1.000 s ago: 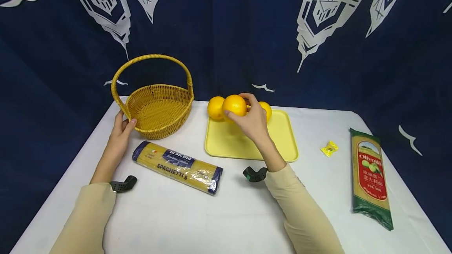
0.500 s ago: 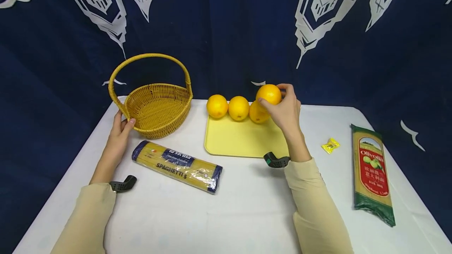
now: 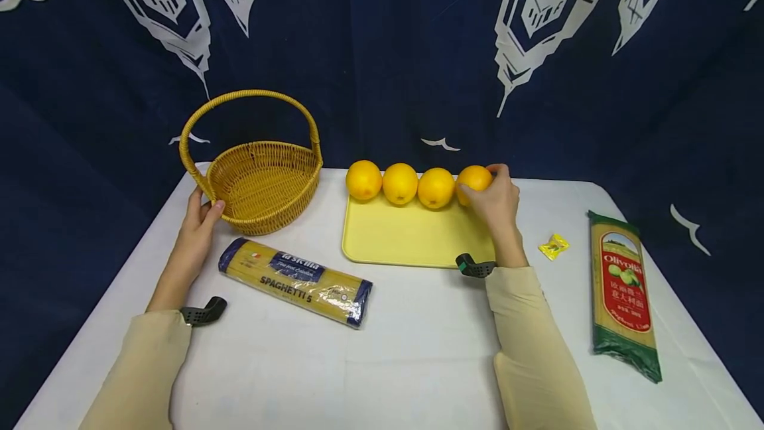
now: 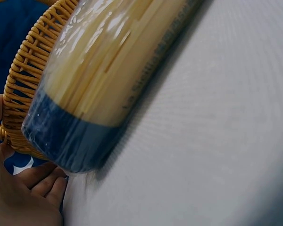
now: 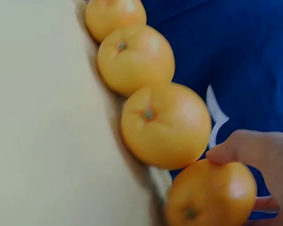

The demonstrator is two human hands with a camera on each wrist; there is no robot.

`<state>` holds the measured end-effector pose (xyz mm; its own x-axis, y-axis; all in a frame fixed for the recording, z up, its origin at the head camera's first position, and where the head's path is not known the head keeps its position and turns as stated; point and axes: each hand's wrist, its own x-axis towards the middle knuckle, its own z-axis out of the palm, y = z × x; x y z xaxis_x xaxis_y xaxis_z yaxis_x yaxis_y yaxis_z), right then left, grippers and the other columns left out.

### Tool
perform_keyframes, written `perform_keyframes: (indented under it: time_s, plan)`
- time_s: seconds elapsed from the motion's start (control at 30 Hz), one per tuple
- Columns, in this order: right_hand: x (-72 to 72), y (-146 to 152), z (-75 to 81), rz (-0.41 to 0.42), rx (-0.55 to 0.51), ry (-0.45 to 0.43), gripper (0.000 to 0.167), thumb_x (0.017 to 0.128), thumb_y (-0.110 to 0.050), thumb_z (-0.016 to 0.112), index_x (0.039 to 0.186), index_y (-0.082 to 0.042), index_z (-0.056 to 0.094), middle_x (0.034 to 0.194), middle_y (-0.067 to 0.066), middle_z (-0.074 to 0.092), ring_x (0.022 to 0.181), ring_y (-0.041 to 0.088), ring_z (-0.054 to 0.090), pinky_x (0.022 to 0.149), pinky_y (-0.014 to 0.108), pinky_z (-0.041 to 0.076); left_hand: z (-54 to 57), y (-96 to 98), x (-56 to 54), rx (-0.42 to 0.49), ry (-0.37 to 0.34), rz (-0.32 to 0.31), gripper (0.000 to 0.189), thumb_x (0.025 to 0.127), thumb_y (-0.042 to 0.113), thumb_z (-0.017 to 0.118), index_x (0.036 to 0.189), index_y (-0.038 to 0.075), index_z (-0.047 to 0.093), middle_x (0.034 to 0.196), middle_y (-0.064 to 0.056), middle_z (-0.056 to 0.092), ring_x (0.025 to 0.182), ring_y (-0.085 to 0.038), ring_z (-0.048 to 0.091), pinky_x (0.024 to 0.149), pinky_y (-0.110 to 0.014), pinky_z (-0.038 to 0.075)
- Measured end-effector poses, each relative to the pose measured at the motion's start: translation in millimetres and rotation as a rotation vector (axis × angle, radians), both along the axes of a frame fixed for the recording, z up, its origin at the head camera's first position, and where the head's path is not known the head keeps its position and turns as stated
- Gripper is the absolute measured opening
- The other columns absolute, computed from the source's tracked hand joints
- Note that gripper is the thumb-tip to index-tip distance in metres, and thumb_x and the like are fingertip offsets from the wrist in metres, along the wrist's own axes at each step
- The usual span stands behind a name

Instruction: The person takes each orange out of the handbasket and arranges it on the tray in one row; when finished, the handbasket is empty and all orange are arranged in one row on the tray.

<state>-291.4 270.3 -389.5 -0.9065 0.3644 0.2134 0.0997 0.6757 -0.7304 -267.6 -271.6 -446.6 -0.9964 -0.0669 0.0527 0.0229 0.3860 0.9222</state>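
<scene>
My right hand holds an orange between thumb and fingers at the back right corner of a yellow tray. Beside it, several more oranges line the tray's back edge. In the right wrist view, the thumb lies on the held orange, which is close against its neighbour. At the left, my left hand grips the side of a wicker basket near the handle's base, its thumb over the rim. No contents show inside the basket.
A spaghetti pack with blue ends lies before the basket. Right of the tray are a yellow-wrapped candy and a green-ended pasta pack. A dark blue curtain hangs behind the white table.
My right hand has carried the orange rightward from above the middle of the row, then lowered it to the row's right end. The left hand stays on the basket.
</scene>
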Motion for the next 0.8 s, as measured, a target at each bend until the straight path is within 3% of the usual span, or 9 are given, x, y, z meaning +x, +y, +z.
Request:
perform_keyframes:
  time_s: [0.27, 0.5, 0.8]
  plan:
    - [-3.6, 0, -10.0, 0.023, -0.034, -0.050, 0.073, 0.099, -0.036, 0.069, 0.155, 0.001, 0.042, 0.149, 0.029, 0.055, 0.139, 0.049, 0.046, 0.115, 0.057, 0.044, 4.1, 3.1, 0.5, 0.007, 0.001, 0.001, 0.075, 0.113, 0.047, 0.039, 0.170, 0.032, -0.007, 0.172, -0.026, 0.023, 0.160, -0.045, 0.018, 0.128, -0.065, 0.004]
    - [4.6, -3, -16.6, -0.032, 0.000, 0.105, 0.069, 0.099, -0.035, 0.069, 0.153, 0.001, 0.046, 0.152, 0.027, 0.050, 0.141, 0.045, 0.045, 0.121, 0.056, 0.033, 3.6, 8.5, -0.6, 0.017, 0.020, -0.011, 0.076, 0.113, 0.049, 0.041, 0.171, 0.032, -0.005, 0.171, -0.026, 0.024, 0.160, -0.045, 0.019, 0.129, -0.065, 0.005]
    - [38.2, 4, -12.7, 0.092, 0.118, 0.169, 0.067, 0.103, -0.037, 0.065, 0.151, 0.005, 0.047, 0.158, 0.028, 0.044, 0.150, 0.044, 0.038, 0.126, 0.058, 0.027, 4.9, 13.9, 2.4, -0.003, -0.006, -0.010, 0.079, 0.112, 0.048, 0.043, 0.171, 0.029, -0.005, 0.170, -0.028, 0.026, 0.159, -0.046, 0.022, 0.128, -0.065, 0.009]
